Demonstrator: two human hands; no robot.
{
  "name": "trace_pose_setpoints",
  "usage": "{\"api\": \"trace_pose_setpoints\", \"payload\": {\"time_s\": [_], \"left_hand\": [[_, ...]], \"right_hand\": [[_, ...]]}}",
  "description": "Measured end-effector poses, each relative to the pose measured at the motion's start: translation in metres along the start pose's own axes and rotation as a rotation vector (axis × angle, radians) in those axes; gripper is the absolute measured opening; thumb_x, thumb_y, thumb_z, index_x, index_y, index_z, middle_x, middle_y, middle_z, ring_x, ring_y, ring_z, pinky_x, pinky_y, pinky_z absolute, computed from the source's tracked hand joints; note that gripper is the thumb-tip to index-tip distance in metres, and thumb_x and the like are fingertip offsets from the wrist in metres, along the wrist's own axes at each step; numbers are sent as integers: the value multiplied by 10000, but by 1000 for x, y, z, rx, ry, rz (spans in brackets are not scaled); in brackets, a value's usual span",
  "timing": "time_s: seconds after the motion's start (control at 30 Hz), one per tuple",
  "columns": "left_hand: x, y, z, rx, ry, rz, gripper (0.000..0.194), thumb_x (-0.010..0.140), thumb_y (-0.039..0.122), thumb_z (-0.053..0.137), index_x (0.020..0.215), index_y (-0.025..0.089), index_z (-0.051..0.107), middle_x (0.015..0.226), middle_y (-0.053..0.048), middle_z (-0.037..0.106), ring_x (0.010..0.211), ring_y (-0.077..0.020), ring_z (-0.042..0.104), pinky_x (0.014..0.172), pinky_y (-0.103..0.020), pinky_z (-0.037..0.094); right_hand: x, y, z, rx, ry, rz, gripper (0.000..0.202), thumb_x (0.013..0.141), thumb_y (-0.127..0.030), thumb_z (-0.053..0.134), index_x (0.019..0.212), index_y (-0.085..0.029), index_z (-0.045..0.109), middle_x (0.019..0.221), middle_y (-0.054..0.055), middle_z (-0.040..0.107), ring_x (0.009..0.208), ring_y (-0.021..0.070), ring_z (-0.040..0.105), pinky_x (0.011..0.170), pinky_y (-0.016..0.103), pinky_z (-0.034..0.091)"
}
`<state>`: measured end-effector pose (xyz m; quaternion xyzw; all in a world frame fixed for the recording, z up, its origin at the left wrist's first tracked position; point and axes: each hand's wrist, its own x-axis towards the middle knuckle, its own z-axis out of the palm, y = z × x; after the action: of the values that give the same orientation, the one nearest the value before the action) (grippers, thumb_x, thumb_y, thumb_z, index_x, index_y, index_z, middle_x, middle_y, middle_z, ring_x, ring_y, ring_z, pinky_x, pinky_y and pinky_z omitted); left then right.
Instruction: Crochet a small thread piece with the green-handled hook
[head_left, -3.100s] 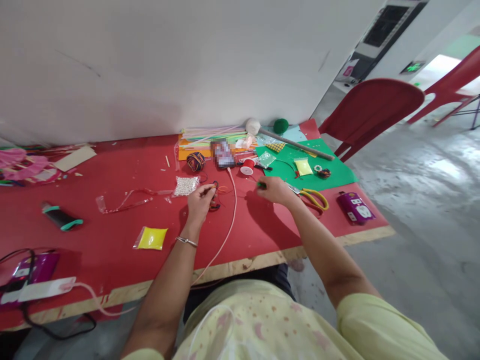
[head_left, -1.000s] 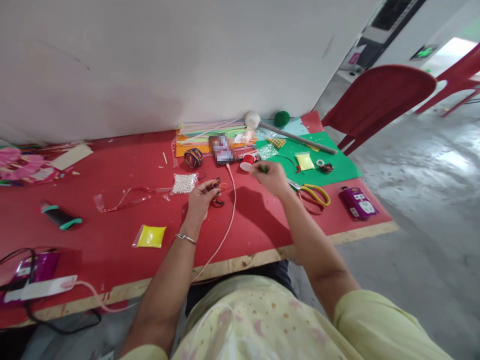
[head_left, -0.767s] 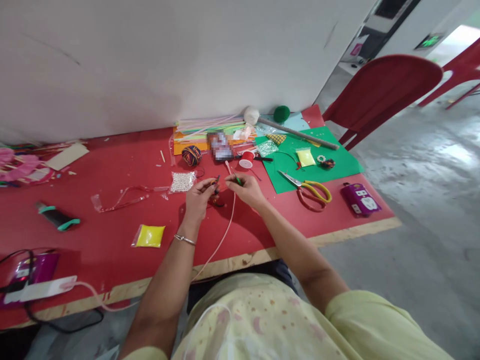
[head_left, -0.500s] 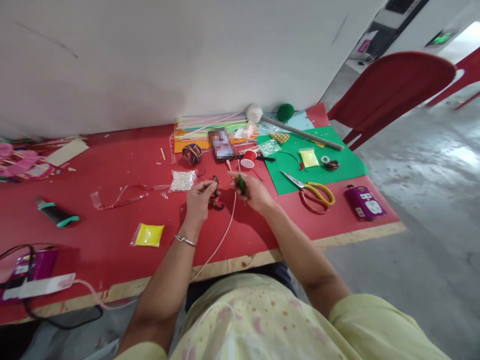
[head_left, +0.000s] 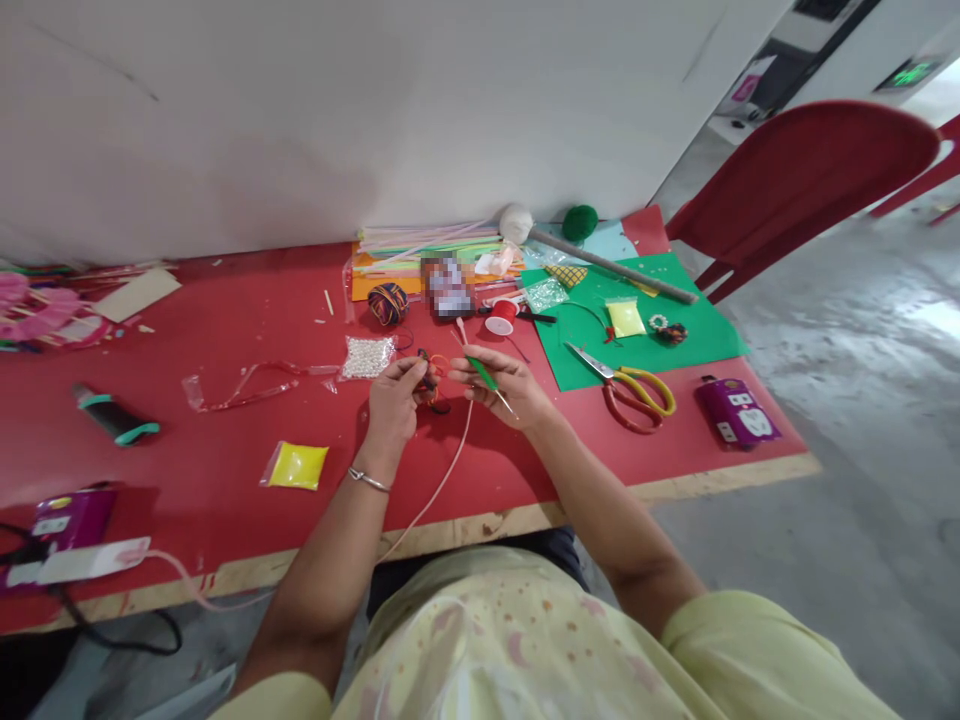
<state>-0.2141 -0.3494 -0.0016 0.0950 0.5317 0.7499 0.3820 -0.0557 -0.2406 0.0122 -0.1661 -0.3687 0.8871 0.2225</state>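
My left hand point(head_left: 391, 402) is closed in a pinch on a small dark multicoloured piece of yarn work point(head_left: 430, 388), partly hidden by the fingers. My right hand point(head_left: 519, 388) is turned palm up and holds a crochet hook point(head_left: 481, 374) with a green handle. The hook's thin metal end points towards me, and the fingertips are close to the yarn piece. Behind the left hand lies a ball of variegated yarn point(head_left: 388, 303), with a loose strand on the table. A bag of white beads point(head_left: 368, 357) sits just beyond the left wrist.
On the red table point(head_left: 247, 310) lie scissors point(head_left: 628, 392), a spool of red thread point(head_left: 501, 318), a phone point(head_left: 448, 286) on a pink cable point(head_left: 442, 484), a yellow packet point(head_left: 298, 466), a cutter point(head_left: 114, 415) and a purple box point(head_left: 741, 412). A red chair point(head_left: 810, 180) stands at right.
My right hand has rolled palm up and its fingers have opened out, with the crochet hook now lying across them. The left hand keeps its pinch, nearly in place. The view shifted slightly.
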Motion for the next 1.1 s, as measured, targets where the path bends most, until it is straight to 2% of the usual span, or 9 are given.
{"api": "trace_pose_setpoints", "payload": {"time_s": [0.1,0.2,0.27,0.57,0.83,0.97,1.03,1.1], "left_hand": [[1,0,-1,-22,9,5,403,589,327,928,875,150,705,768,-20,739,628,-133,693,482,-197,524],[3,-1,-3,-44,11,-11,413,585,326,933,886,154,708,777,-21,745,632,-141,701,470,-200,517],[3,-1,-4,-51,2,-19,412,595,332,931,892,152,711,784,-23,748,627,-139,700,465,-202,514],[4,-2,-4,-46,-11,-21,410,605,340,927,893,155,702,753,-14,738,587,-132,681,461,-207,507],[4,-1,-4,-41,10,-21,403,596,339,927,882,155,709,741,-3,731,582,-125,671,462,-202,496],[4,0,-4,-45,8,-20,389,603,331,921,880,156,713,742,4,724,586,-118,662,465,-197,490],[4,0,-4,-46,10,-21,369,618,329,910,878,160,708,738,6,720,590,-118,659,465,-198,485],[4,0,-4,-42,9,-29,347,640,330,895,874,164,700,729,8,712,592,-120,657,468,-200,481]], "right_hand": [[1,4,3,-27,45,-80,276,820,-311,814,1060,-212,720,898,26,786,780,138,756,642,212,588],[3,5,6,3,86,-115,243,881,-426,756,951,-199,706,752,3,725,630,101,673,528,179,505],[5,4,6,31,94,-115,242,922,-440,696,924,-199,693,720,-5,689,594,95,625,498,180,469],[4,2,8,1,114,-83,202,949,-389,623,968,-199,687,729,8,652,610,116,586,518,213,442],[1,4,5,-36,20,-73,258,922,-393,678,1080,-191,709,818,25,685,677,117,625,559,214,468],[1,5,4,-105,13,-84,308,906,-469,706,1067,-207,710,847,23,679,717,119,630,572,209,484],[0,7,4,-163,0,-108,362,907,-563,685,984,-210,705,876,32,685,749,129,636,581,218,508],[-1,8,4,-254,-9,-104,459,921,-657,615,877,-203,675,837,34,689,699,131,631,540,222,501]]}}
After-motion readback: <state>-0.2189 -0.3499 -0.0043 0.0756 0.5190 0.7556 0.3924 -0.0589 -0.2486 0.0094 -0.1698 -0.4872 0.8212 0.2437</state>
